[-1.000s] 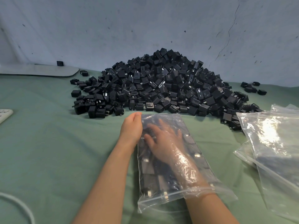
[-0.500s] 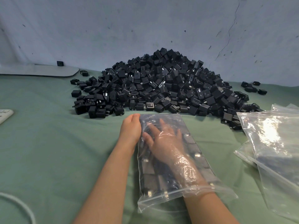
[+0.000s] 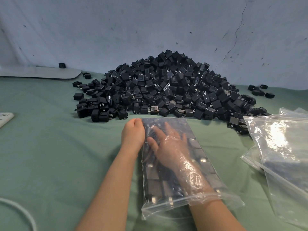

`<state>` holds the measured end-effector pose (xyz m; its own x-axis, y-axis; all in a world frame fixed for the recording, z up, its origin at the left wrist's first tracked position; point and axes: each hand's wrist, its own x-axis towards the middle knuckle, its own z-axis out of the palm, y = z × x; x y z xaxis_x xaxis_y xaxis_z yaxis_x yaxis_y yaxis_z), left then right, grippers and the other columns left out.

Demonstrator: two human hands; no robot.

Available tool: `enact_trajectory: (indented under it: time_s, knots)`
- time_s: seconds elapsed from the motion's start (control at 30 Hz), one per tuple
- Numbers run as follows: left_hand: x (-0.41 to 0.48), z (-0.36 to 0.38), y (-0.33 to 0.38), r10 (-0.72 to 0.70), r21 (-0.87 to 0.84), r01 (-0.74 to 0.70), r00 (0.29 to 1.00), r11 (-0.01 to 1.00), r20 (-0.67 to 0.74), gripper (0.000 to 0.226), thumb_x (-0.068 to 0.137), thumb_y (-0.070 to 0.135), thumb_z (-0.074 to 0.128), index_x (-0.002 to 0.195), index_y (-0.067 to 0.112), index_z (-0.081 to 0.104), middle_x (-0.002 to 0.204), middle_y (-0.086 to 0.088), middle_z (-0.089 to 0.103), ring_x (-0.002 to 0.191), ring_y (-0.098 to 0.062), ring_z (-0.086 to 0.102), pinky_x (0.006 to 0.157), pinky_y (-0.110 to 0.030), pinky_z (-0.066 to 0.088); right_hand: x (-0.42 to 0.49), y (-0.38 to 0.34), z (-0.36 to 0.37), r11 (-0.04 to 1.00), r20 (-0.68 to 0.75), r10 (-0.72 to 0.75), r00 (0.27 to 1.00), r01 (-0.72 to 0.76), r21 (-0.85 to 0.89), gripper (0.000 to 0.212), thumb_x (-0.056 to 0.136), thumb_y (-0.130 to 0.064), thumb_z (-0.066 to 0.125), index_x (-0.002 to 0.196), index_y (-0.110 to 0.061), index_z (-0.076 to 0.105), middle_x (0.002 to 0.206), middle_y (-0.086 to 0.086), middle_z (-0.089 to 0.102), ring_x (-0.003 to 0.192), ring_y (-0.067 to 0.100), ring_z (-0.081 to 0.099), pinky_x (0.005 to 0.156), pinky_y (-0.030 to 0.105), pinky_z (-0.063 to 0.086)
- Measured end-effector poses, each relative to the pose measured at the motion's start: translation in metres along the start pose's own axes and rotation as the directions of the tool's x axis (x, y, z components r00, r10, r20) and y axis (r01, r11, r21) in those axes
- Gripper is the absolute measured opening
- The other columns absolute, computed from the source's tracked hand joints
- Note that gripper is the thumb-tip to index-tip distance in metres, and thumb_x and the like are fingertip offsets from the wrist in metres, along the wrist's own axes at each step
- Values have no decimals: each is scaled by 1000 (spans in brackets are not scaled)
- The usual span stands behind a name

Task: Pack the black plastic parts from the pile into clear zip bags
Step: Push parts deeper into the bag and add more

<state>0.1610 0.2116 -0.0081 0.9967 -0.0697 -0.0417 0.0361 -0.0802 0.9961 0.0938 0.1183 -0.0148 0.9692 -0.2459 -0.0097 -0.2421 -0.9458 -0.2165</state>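
Your right hand [image 3: 166,144] is inside the clear zip bag [image 3: 206,165], fingers spread flat on black parts [image 3: 153,180], while your left hand [image 3: 133,135] curls its grip at the far-left corner, seemingly pinching it, just near of the pile [image 3: 166,85].

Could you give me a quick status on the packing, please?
Left hand grips zip bag at far corner. Right hand inside it, fingers spread flat on packed black parts. Pile beyond, nothing blocking.

The right hand [image 3: 168,147] is slid slightly deeper inside the clear zip bag [image 3: 205,165], and its fingertips [image 3: 166,125] are now brought nearer the bag's closed end, toward the surface's far edge.
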Motion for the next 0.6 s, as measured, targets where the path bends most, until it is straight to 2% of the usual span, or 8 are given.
enact_trajectory:
  time_s: [0.1,0.37,0.6]
  knots:
    - [0,1,0,7,24,-7,1000,1000,-2,26,95,18,37,79,15,57,106,-16,65,105,-31,59,99,-49,44,-1,0,0,1000,-3,1,1000,-1,9,55,98,-57,19,150,-40,14,161,2,-3,149,24,3,117,53,-4]
    - [-2,1,1,37,100,-38,999,994,2,33,96,19,35,99,0,61,107,-15,65,106,-31,59,98,-47,44,-1,1,1,1000,-24,2,1000,-1,25,56,98,-58,21,150,-39,17,161,4,0,149,23,4,117,53,-3]
    - [-5,1,3,76,163,-74,997,984,-4,35,96,20,33,98,1,62,99,-16,66,98,-32,60,92,-47,47,1,2,3,999,-41,-10,999,12,42,54,97,-58,24,148,-39,21,161,2,2,148,22,5,117,53,-2]
